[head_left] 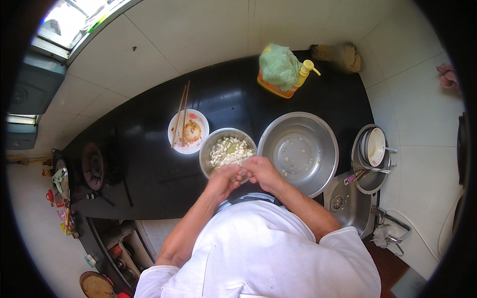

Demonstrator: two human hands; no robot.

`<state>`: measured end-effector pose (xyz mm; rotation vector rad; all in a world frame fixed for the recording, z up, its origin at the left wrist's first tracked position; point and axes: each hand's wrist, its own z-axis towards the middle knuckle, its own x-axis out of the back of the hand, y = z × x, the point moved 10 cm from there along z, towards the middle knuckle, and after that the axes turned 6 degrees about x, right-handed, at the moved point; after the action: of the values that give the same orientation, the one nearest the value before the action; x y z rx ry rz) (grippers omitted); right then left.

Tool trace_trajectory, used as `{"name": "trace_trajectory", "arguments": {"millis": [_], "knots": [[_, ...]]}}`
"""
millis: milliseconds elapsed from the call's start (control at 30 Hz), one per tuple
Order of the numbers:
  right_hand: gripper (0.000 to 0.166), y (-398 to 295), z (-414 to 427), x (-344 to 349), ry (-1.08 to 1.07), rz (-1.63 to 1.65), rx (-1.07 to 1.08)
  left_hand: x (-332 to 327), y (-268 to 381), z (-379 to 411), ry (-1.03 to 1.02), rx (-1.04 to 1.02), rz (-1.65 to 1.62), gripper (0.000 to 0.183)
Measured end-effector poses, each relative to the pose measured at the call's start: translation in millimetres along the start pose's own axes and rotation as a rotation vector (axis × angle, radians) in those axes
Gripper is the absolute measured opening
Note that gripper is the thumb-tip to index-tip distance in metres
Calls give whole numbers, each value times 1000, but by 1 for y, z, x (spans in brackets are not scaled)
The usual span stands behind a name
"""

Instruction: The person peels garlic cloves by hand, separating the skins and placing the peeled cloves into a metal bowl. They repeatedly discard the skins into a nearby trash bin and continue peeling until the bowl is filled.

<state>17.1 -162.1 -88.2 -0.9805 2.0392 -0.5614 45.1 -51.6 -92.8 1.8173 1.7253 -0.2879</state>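
My left hand [225, 179] and my right hand [262, 172] meet fingertip to fingertip over the near rim of a small steel bowl [204, 164]. Between the pinched fingers shows a small pale thing, seemingly a bean, mostly hidden. White beans [229, 151] fill much of that bowl, with a greenish patch of something among them. Just right of it stands a large steel basin [298, 128], with several loose beans and bits scattered on its bottom.
A stained white bowl [201, 143] with wooden chopsticks [185, 111] across it stands at the back left. Behind the basin, a green cloth [279, 65] drapes over a yellow pump bottle [303, 76]. Rightward are a sink [346, 214] and a basin of dishes [372, 186]. A gas burner [93, 166] sits left.
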Motion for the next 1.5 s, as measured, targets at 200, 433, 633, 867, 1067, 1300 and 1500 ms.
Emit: {"name": "trace_trajectory", "arguments": {"millis": [200,433,633,867,1067,1300,1500], "knots": [[18,-7,-2,-9,-59,-159,57,2,1,-3,12,-23,-3,13],[40,-7,-11,-15,-152,290,-33,2,13,-18,19,-96,-74,10],[63,-16,-19,-18,-109,535,-36,3,22,-35,68,-204,73,9],[71,-18,-27,-27,-133,620,-49,-2,12,-33,108,-245,428,15],[74,-17,-30,-29,-168,583,-20,-24,23,-45,207,-416,773,22],[68,-11,-25,-31,-184,569,-3,-33,24,-49,277,-416,922,18],[42,-17,-25,-24,-150,352,50,-9,16,-35,185,-229,464,14]]}}
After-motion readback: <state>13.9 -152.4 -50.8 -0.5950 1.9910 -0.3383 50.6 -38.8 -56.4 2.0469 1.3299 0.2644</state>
